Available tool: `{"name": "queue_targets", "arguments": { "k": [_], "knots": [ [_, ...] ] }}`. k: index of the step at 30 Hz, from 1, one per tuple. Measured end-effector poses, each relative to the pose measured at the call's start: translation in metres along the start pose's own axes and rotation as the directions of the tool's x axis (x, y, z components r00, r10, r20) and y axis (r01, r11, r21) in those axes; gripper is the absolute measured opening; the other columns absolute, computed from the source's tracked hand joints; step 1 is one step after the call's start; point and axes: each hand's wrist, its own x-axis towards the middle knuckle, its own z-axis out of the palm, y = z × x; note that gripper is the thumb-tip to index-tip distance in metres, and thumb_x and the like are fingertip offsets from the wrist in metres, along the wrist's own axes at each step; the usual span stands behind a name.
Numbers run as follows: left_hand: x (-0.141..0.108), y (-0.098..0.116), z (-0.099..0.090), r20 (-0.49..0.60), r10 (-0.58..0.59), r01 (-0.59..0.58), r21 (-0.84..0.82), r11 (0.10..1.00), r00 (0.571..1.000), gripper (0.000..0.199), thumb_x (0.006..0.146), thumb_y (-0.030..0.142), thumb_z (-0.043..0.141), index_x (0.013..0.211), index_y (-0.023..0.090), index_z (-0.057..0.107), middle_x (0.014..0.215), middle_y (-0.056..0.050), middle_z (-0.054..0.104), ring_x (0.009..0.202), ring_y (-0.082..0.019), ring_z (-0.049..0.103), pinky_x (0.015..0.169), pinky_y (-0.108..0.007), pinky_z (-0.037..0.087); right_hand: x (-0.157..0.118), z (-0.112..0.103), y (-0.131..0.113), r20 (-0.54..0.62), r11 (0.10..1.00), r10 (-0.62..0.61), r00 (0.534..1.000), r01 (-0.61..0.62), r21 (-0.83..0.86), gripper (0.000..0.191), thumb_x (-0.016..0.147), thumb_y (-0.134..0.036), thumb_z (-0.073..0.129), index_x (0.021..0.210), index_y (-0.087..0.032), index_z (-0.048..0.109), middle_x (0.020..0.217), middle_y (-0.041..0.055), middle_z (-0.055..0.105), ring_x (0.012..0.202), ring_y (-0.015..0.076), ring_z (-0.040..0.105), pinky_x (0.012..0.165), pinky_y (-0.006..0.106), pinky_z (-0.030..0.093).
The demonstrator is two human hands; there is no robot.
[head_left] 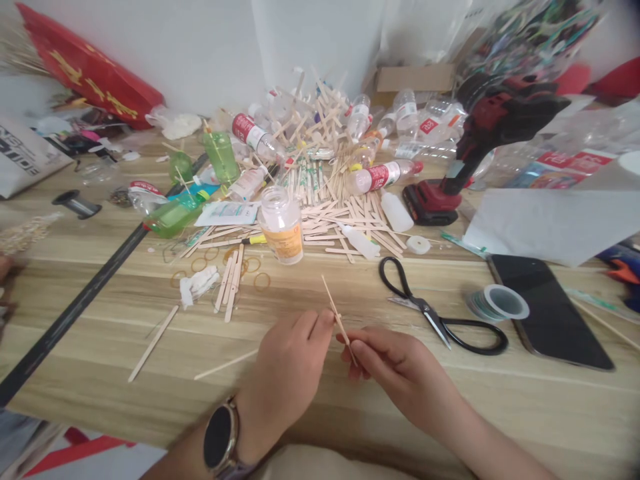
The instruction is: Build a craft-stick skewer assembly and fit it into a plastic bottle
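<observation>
Near the table's front edge, my left hand (295,360) and my right hand (395,367) are close together. Both pinch thin wooden craft sticks (342,328), seen nearly edge-on and held at a slant; how many lie together I cannot tell. My left fingers grip near the middle, while my right thumb and fingers hold the lower end. A loose craft stick (153,344) and a thin wooden skewer (225,365) lie to the left of my hands. Several more craft sticks (230,283) rest beside white crumpled tissue (198,285) and rubber bands (261,282).
Black-handled scissors (425,308), a spool (500,303) and a phone (550,310) lie on the right. A clear jar (283,230) stands ahead, before a heap of sticks and plastic bottles (383,177). A red cordless drill (435,200) stands behind the scissors. A black strip (75,313) crosses the left.
</observation>
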Motion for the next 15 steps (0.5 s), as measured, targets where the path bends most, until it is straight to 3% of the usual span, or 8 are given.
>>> {"name": "queue_targets", "arguments": {
  "k": [9,15],
  "knots": [
    [0.0037,0.0009,-0.0066,0.13,-0.06,0.082,-0.177,0.981,0.99,0.021,0.087,0.007,0.045,0.089,0.02,0.062,0.076,-0.002,0.066,0.068,-0.018,0.062,0.061,-0.028,0.05,-0.0036,-0.0025,-0.0023,0.049,0.994,-0.04,0.998,0.045,-0.103,0.036,0.095,-0.023,0.037,0.062,-0.02,0.051,0.06,-0.0017,0.06,0.059,0.0112,0.058,0.059,0.021,0.04],
    [0.0039,0.0026,-0.0067,0.055,-0.005,0.015,-0.189,0.982,0.998,0.028,0.087,0.004,0.039,0.094,0.019,0.062,0.071,-0.002,0.064,0.062,-0.018,0.061,0.056,-0.028,0.049,-0.0053,0.0018,-0.0027,-0.01,0.983,-0.065,0.998,0.062,-0.173,0.031,0.09,-0.016,0.04,0.059,-0.021,0.045,0.054,-0.0034,0.053,0.053,0.0109,0.052,0.053,0.021,0.037]
  ]
}}
